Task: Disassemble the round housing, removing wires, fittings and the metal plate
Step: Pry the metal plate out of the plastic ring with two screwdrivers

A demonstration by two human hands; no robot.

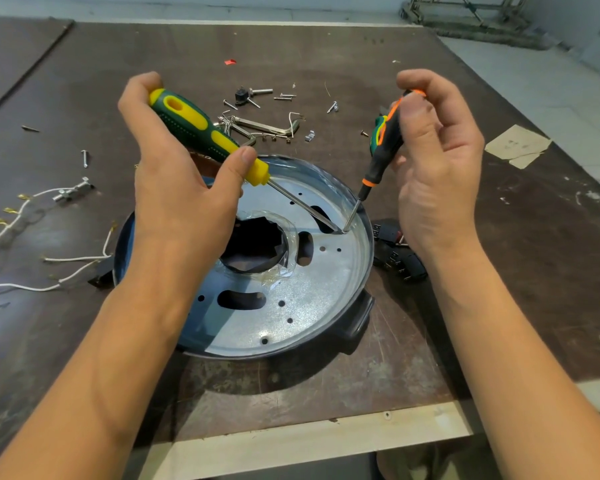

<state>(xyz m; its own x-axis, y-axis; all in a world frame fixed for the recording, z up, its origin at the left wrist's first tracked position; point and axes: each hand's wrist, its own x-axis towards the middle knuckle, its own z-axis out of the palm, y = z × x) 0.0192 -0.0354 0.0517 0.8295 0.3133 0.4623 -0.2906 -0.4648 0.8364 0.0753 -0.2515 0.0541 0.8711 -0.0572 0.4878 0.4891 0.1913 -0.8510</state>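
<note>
The round housing (355, 320), dark with a small side tab, lies flat at the table's middle. Inside it sits the shiny metal plate (312, 292) with slots, small holes and a large central opening ringed by clear film. My left hand (181, 188) grips a green-and-yellow screwdriver (201, 131). Its shaft slants down to the plate's right side. My right hand (433, 161) holds a smaller black-and-orange screwdriver (383, 152). Both tips meet at one spot near the plate's right rim. White wires (73, 259) with brass terminals lie to the left of the housing.
Loose screws, hex keys (267, 128) and small fittings are scattered behind the housing. Black switch parts (400, 259) lie right of it. A bolt clamp on a wire (71, 192) rests at left. Tape scraps (516, 145) sit at far right. The table's front edge runs below.
</note>
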